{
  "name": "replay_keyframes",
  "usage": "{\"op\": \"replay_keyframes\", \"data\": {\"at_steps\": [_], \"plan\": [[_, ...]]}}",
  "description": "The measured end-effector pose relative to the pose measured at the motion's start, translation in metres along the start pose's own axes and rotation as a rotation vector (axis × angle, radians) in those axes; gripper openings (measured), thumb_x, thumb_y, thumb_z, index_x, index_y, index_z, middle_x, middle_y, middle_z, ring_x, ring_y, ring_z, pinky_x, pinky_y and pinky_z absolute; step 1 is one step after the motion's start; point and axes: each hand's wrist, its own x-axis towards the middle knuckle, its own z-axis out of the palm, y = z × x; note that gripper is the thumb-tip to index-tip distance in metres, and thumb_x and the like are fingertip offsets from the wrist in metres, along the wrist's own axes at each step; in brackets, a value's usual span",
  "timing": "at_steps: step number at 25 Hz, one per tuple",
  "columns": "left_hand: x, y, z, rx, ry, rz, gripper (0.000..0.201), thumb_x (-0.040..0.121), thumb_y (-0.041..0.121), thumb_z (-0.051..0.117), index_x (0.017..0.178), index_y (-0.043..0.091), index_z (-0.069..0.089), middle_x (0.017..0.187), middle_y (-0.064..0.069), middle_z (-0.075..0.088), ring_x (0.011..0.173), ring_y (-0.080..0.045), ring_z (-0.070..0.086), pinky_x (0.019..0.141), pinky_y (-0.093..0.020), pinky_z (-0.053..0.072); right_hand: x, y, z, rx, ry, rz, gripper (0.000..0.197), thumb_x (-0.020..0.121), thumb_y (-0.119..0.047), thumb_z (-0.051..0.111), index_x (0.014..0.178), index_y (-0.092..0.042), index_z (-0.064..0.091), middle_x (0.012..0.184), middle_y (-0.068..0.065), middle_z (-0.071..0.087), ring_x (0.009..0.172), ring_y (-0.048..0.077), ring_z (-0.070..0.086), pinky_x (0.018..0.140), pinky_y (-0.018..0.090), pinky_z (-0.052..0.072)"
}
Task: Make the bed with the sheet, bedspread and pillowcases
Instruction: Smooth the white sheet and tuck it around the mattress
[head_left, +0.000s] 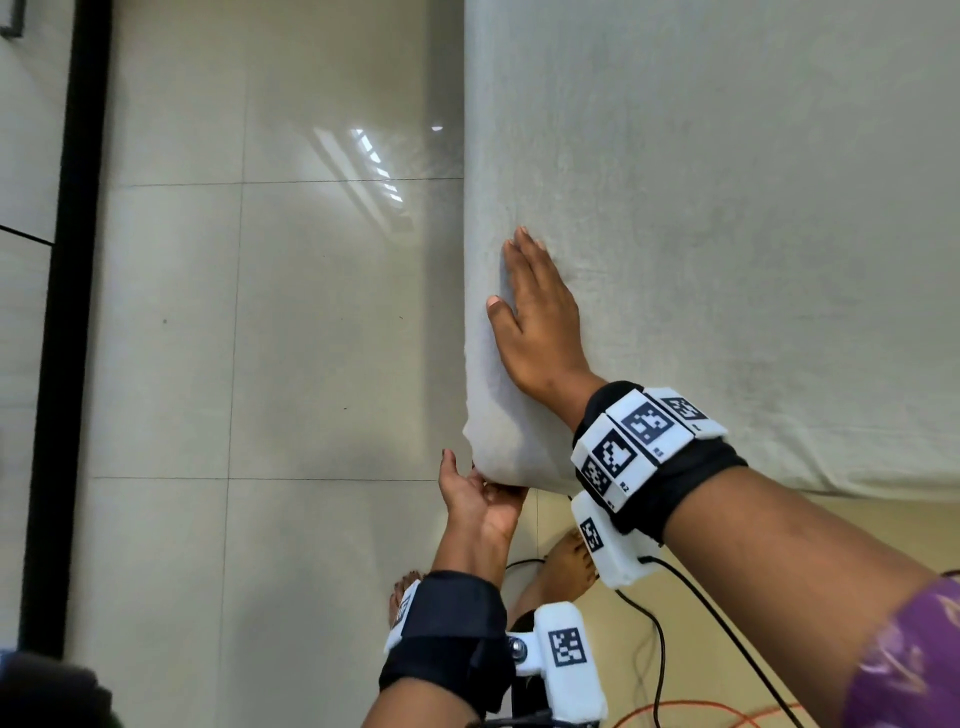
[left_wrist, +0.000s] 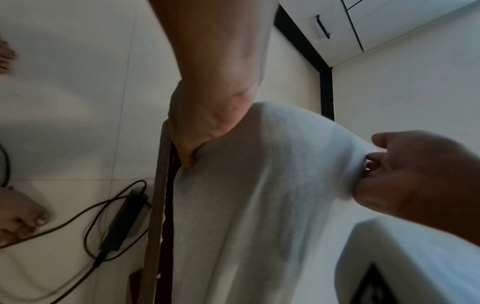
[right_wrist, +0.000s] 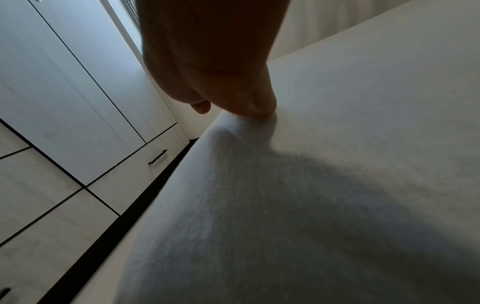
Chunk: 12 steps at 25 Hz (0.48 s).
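A white sheet (head_left: 727, 208) covers the mattress, which fills the right of the head view. My right hand (head_left: 540, 317) lies flat on top near the mattress's near-left corner, fingers straight, thumb at the side edge. My left hand (head_left: 478, 499) reaches up under that corner, palm up. In the left wrist view its fingers (left_wrist: 192, 152) curl into the sheet (left_wrist: 259, 185) where it meets the wooden bed frame (left_wrist: 158, 185); the fingertips are hidden in the fabric. The right hand (left_wrist: 405, 174) shows at the mattress edge. The right wrist view shows the right hand (right_wrist: 215, 72) pressing the sheet (right_wrist: 337, 144).
Glossy tiled floor (head_left: 260, 312) runs along the bed's left side. White cabinets with a black plinth (head_left: 72, 312) stand at far left. Black cables and a power adapter (left_wrist: 124, 220) lie on the floor near my bare feet (head_left: 566, 566). An orange cord (head_left: 727, 709) lies near the bottom edge.
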Motion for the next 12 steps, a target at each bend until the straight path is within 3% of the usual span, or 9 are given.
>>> {"op": "replay_keyframes", "data": {"at_steps": [3, 7, 12], "plan": [[0.005, -0.010, -0.005, -0.006, -0.006, 0.056, 0.053, 0.094, 0.052, 0.044, 0.098, 0.002, 0.061, 0.092, -0.018, 0.064, 0.095, -0.034, 0.061, 0.099, -0.046, 0.047, -0.001, 0.002, -0.001, 0.014, -0.002, -0.005, 0.054, 0.098, -0.015, 0.044, 0.148, -0.003, 0.026, 0.159, 0.009, 0.017, 0.147, 0.021, 0.010, 0.116, 0.025, 0.006], [0.009, -0.013, -0.009, 0.021, -0.067, 0.058, 0.052, 0.088, 0.055, 0.051, 0.112, 0.011, 0.063, 0.101, -0.016, 0.070, 0.097, -0.033, 0.063, 0.087, -0.041, 0.051, 0.000, 0.003, 0.000, 0.025, 0.018, -0.032, 0.059, 0.092, -0.024, 0.038, 0.146, -0.003, 0.030, 0.158, 0.010, 0.020, 0.147, 0.023, 0.014, 0.115, 0.023, 0.006], [0.016, -0.005, -0.001, 0.215, -0.099, 0.201, 0.037, 0.093, 0.041, 0.049, 0.104, 0.012, 0.068, 0.087, -0.009, 0.073, 0.085, -0.025, 0.066, 0.082, -0.037, 0.050, -0.002, 0.001, 0.002, 0.022, 0.036, -0.026, 0.063, 0.088, -0.028, 0.037, 0.146, -0.005, 0.032, 0.158, 0.009, 0.020, 0.146, 0.022, 0.015, 0.114, 0.025, 0.008]]}}
